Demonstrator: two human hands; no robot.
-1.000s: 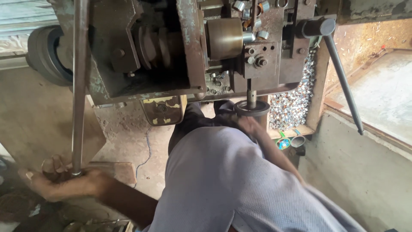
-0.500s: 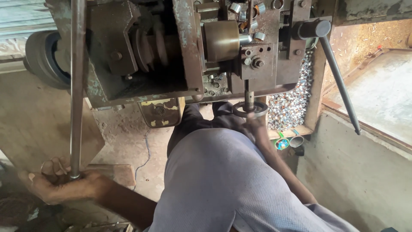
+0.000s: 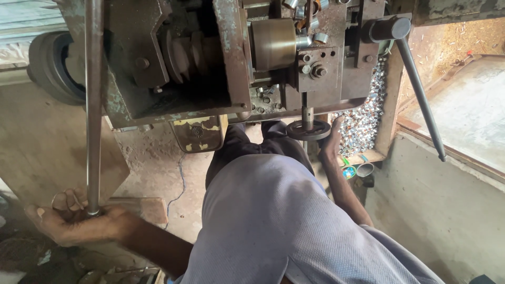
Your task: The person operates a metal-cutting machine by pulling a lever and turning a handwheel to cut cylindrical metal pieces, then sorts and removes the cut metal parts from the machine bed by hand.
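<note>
— Starting at the far left, what are we seeing?
— Our left hand (image 3: 73, 221) is clenching the lower end of the long steel rod (image 3: 93, 105), which is standing upright against the machine (image 3: 221, 63).
— And to the right?
— Our right hand (image 3: 332, 141) is gripping the rim of the small dark handwheel (image 3: 308, 129) under the machine, beside the heap of metal pieces (image 3: 363, 121).
</note>
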